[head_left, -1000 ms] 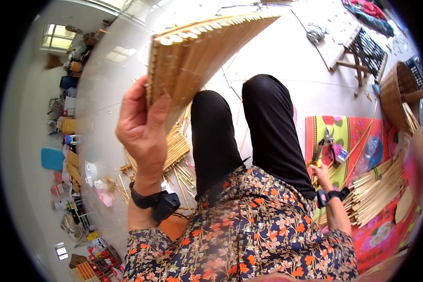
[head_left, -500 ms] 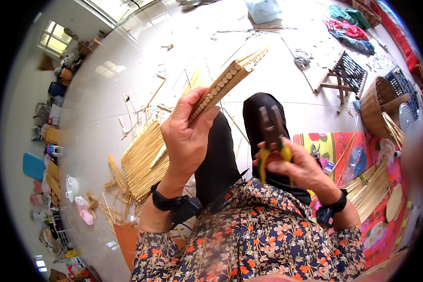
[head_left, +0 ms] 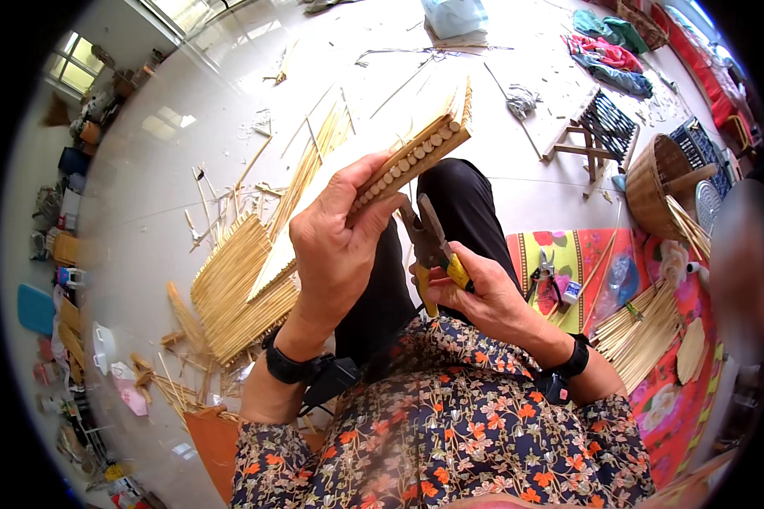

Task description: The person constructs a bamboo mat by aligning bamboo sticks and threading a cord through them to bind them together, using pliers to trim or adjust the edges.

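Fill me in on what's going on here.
The person's left hand holds up a stick panel, round stick ends lining its edge. The right hand grips pliers, jaws open near the panel. More panels lie on the floor at left; bundled sticks lie on a floral mat at right.

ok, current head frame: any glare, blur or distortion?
Head view, upper middle: pale floor washed out; head view, upper left: window reflection glaring on it; head view, right edge: dark shape badly out of focus, can't tell what; head view, rim: fisheye bending, black corners; head view, centre: yellow-handled pliers and wooden-stick panel fairly sharp.
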The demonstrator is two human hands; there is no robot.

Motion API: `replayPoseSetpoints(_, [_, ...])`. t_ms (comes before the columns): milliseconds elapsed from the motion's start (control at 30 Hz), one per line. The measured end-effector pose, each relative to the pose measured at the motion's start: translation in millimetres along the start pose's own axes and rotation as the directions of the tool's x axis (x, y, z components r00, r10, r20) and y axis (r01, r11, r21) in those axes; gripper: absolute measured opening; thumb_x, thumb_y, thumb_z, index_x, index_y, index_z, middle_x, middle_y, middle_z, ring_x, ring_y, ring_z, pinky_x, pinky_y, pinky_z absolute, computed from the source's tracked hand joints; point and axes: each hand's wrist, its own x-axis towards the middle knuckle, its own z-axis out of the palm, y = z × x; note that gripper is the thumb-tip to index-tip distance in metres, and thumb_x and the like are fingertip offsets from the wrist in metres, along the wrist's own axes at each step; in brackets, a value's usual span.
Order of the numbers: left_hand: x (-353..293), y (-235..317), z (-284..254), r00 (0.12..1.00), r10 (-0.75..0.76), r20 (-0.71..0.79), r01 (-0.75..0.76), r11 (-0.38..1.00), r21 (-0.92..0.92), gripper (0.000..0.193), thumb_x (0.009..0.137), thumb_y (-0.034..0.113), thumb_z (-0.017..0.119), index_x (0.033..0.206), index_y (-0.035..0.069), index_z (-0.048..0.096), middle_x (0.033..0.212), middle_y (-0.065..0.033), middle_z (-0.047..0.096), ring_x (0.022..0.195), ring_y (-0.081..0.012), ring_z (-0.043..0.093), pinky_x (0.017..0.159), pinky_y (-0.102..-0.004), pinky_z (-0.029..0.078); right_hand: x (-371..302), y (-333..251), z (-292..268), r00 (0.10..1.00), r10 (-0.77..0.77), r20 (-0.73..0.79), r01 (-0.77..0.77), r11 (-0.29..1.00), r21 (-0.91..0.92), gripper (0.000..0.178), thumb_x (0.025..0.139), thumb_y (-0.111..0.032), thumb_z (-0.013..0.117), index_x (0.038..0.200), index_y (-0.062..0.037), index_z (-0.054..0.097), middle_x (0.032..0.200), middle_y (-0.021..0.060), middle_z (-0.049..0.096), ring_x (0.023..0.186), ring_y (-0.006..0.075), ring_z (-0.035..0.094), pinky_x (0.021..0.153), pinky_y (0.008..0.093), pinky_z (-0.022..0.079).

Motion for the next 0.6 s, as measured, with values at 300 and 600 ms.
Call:
replayPoseSetpoints(300, [5.7, 3.7, -9.1, 1.000, 0.019, -0.015, -0.019, 0.999, 0.026, 0.040, 0.094, 0.006, 0.076, 0.131, 0.000, 0.066, 0.112, -0.0075, 0.076, 0.101, -0.0115, 0.071, 0.089, -0.0256, 0.057, 9.9, -0.3, 1.7, 0.999, -0.037, -0.033, 0.036, 0.999, -0.037, 0.024, 0.097, -0.006, 0.068, 0.117, 0.0007, 0.056, 0.089, 0.0136, 0.065, 0.081, 0.0226, 0.067, 0.071, 0.0367, 0.053])
replayPoseSetpoints(600, [6.8, 3.2, -16.9, 1.000, 0.013, 0.003, -0.013, 0.999, -0.035, 0.040, 0.092, 0.000, 0.075, 0.131, 0.000, 0.067, 0.115, -0.0134, 0.076, 0.103, -0.0163, 0.073, 0.087, -0.0286, 0.059, 19.9, 1.0, 2.3, 0.990, -0.129, -0.053, 0.121, 0.983, -0.134, 0.032, 0.094, -0.005, 0.072, 0.121, 0.0006, 0.057, 0.096, 0.0168, 0.065, 0.085, 0.0300, 0.067, 0.075, 0.0382, 0.053])
